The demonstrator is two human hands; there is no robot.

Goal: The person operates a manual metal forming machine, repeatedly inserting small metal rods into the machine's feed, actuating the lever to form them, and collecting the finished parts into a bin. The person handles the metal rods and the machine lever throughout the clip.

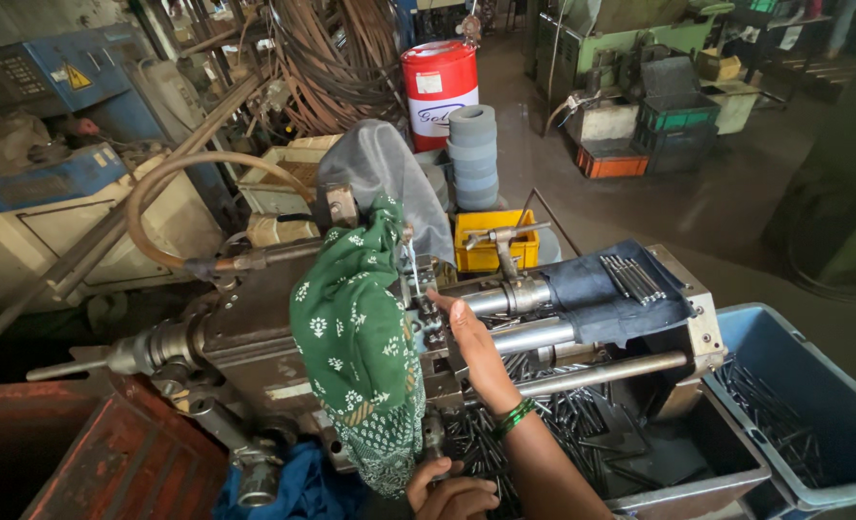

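Observation:
My right hand [473, 345], with green bangles on the wrist, reaches forward into the middle of a grey metal machine [245, 332]. Its fingers lie stretched out against the parts beside a green patterned cloth [356, 347] draped over the machine. Polished steel shafts [534, 335] run to the right of that hand. My left hand [450, 495] sits low at the bottom edge, fingers curled, just under the cloth's hem and beside a pile of thin dark rods [563, 424] in the machine's tray. What it holds is hidden.
A dark blue cloth [596, 303] on the machine's right end carries several thin rods [630, 277]. A blue bin [823, 395] with more rods stands at right. Behind are a yellow crate [491, 248], stacked grey wheels [472, 154], a red drum [440, 82] and a curved hose [163, 183].

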